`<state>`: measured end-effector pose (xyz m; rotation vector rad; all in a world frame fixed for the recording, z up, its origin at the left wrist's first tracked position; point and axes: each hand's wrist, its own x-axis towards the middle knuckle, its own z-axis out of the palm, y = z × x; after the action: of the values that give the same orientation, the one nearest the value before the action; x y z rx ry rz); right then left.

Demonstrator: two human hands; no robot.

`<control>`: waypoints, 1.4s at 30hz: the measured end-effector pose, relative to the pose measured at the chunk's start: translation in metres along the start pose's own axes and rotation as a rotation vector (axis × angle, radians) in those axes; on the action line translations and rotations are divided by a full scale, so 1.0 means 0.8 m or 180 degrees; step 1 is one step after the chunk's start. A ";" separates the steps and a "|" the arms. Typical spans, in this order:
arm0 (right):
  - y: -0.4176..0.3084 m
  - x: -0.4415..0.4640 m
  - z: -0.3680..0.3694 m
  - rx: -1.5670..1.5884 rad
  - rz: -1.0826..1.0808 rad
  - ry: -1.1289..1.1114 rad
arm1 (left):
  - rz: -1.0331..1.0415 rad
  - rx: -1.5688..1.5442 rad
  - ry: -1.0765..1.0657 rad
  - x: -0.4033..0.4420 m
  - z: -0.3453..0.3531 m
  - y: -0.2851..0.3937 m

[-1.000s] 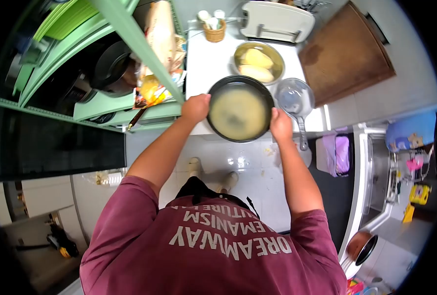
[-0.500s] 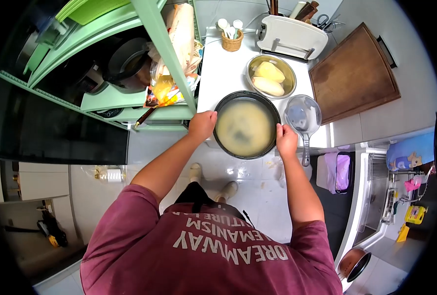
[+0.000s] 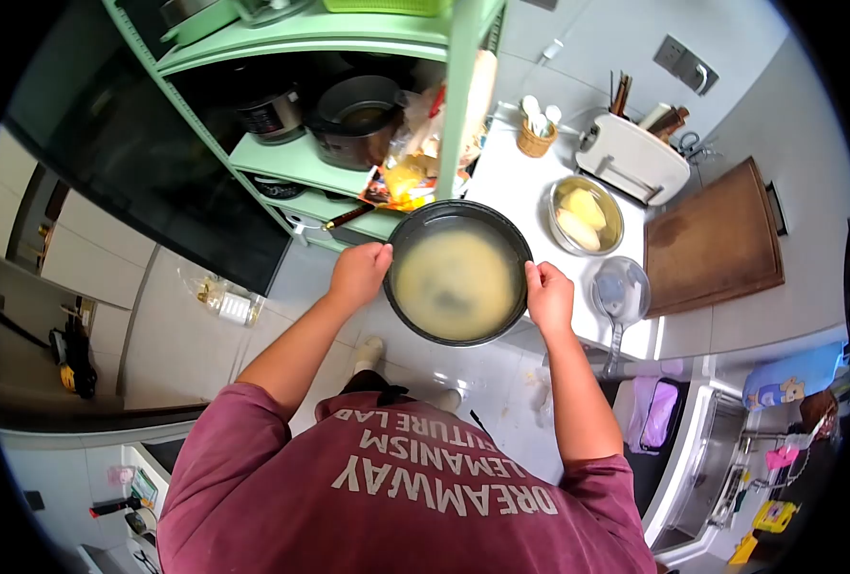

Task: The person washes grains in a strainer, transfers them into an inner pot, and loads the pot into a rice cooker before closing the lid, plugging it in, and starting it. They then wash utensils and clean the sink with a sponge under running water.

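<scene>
A round black pot (image 3: 459, 273) hangs in front of me, roughly level, held between both hands. Cloudy yellowish liquid fills much of it, with a darker patch showing through near the middle. My left hand (image 3: 360, 275) is closed on the left rim, and my right hand (image 3: 550, 295) grips the opposite side with its thumb on top. To the right of the pot, on the white counter (image 3: 516, 182), a metal bowl (image 3: 614, 222) holds two peeled, pale yellow potatoes (image 3: 582, 216). A clear long-handled scoop (image 3: 622, 292) lies near the counter's front edge.
A green shelf rack (image 3: 348, 172) with a dark cooker pot (image 3: 356, 120) and food bags stands ahead left; a dark handle (image 3: 347, 218) juts from it. A wooden board (image 3: 717, 244) leans right. A bottle (image 3: 229, 303) is on the floor left. The sink (image 3: 707, 459) is right.
The pot has come away from the counter's front edge, leftward and closer to my body, with both hands still on it. My view has turned left, so the rack shows more fully.
</scene>
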<state>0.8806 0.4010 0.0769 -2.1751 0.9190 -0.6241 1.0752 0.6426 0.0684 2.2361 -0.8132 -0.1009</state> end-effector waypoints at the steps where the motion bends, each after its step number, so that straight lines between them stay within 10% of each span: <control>1: -0.021 0.003 0.009 0.0092 -0.0036 -0.0050 | -0.0005 -0.0011 0.0071 0.000 -0.021 -0.008; 20: -0.327 0.167 0.278 -0.0045 -0.0312 0.0174 | 0.0236 -0.0085 0.0031 0.268 -0.314 -0.241; 34: -0.307 0.386 0.372 -0.0561 -0.0376 0.0490 | 0.0829 0.0483 -0.0058 0.526 -0.263 -0.322; 39: -0.272 0.457 0.401 -0.0590 -0.1957 0.1635 | 0.0734 0.0185 0.0057 0.597 -0.224 -0.337; 42: -0.277 0.463 0.400 -0.0758 -0.1267 0.1015 | 0.1076 0.0286 0.0238 0.624 -0.202 -0.349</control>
<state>1.4160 0.3643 0.0929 -2.5472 0.7487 -1.1288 1.6676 0.5985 0.0806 2.1369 -1.1600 0.1826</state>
